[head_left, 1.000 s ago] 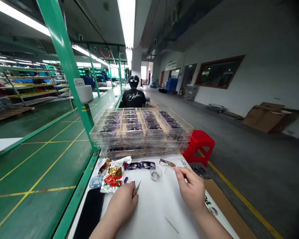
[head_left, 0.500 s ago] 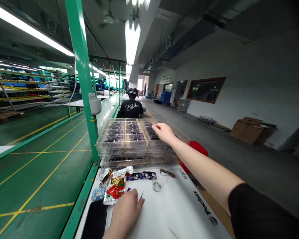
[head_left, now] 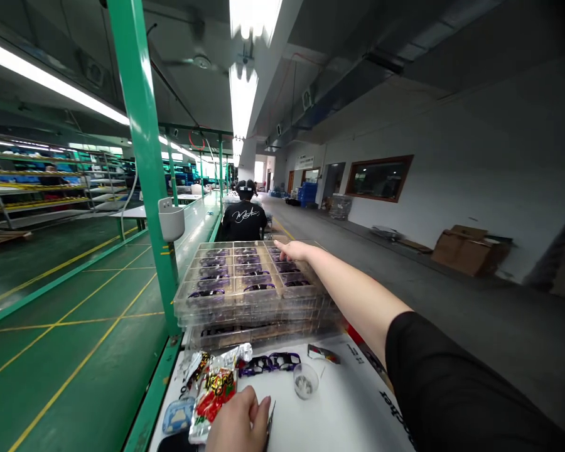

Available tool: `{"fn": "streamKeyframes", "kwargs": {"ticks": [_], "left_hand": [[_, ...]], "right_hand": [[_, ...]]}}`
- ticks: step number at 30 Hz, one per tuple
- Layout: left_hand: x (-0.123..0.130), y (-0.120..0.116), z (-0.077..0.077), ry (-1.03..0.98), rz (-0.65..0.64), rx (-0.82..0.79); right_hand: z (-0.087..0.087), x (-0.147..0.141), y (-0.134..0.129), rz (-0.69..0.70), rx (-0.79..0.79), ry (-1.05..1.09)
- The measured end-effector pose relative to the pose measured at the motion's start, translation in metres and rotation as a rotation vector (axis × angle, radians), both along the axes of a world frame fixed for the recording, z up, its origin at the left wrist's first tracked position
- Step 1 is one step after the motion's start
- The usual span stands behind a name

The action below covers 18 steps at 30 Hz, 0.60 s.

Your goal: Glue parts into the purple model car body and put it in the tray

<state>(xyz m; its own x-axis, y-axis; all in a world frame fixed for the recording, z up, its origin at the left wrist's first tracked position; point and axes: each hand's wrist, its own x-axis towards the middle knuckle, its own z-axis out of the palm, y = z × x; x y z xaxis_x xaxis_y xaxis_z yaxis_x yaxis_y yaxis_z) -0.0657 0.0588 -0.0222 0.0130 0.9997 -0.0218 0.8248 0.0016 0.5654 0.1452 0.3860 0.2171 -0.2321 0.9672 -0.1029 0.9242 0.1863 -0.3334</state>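
We reach our right hand [head_left: 295, 252] over the clear plastic trays [head_left: 252, 300], fingers [head_left: 282, 246] straight and open. The trays hold purple eyeglass frames; more frames [head_left: 268, 363] lie on the counter [head_left: 343, 402]. Our left hand [head_left: 238, 424] covers a small metal tool [head_left: 270, 422]; we cannot tell if it grips.

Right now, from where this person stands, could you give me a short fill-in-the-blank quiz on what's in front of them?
1. The right hand stretches out over a stack of clear plastic trays, and the sleeve on that arm is ____.
2. Near the left hand, a small clear cup stands on the ____ work surface.
3. A person in a dark shirt sits beyond the trays with their ____ to the camera.

Missing words: black; white; back.
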Motion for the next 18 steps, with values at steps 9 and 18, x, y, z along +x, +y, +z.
{"fn": "streamKeyframes", "kwargs": {"ticks": [9,18], "left_hand": [[-0.002,0.000,-0.008,-0.022,0.017,0.058],[-0.007,0.008,-0.024,-0.039,0.002,0.088]], "right_hand": [[0.008,-0.019,0.014,0.003,-0.118,-0.149],[0.009,-0.011,-0.002,0.050,-0.008,-0.093]]}}
